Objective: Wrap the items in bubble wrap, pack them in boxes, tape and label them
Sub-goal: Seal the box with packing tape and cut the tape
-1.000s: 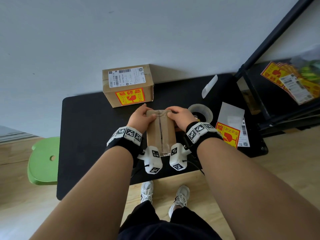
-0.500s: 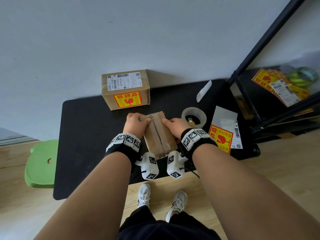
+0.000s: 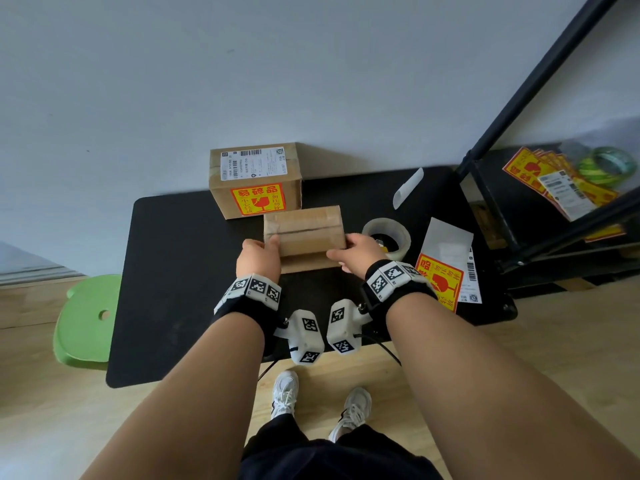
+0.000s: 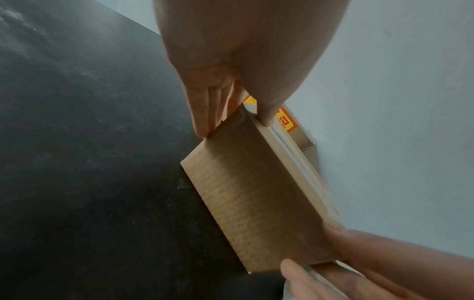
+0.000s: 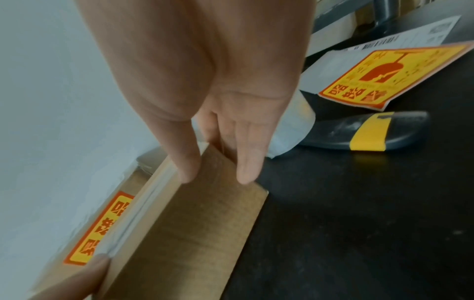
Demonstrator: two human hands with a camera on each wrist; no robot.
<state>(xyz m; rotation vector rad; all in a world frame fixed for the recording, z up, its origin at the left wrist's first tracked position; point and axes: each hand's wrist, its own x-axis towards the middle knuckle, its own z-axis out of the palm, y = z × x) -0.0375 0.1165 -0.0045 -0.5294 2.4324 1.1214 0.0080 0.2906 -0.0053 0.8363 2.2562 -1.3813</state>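
Note:
A small brown cardboard box [image 3: 304, 230], its top seam taped, lies crosswise on the black table [image 3: 180, 271] just in front of a bigger labelled box [image 3: 256, 181]. My left hand [image 3: 263, 251] grips its left end, thumb on the top edge and fingers against the end face. My right hand [image 3: 349, 251] grips the right end the same way. In the left wrist view the small box [image 4: 256, 192] runs from my left hand [image 4: 233, 121] down to the right fingers [image 4: 359, 274]. The right wrist view shows the box [image 5: 192, 223] under my right hand [image 5: 218, 174].
A clear tape roll [image 3: 388, 233] sits right of the box, then a yellow fragile sticker [image 3: 438, 284] on a white label sheet [image 3: 450, 237]. A grey cutter with a yellow band [image 5: 366, 132] lies near the tape. A black shelf [image 3: 502, 209] stands right, a green stool [image 3: 86, 317] left.
Both hands have turned the small box from lengthwise to crosswise and pushed it away from me, up near the labelled box. My hands now hold its two ends.

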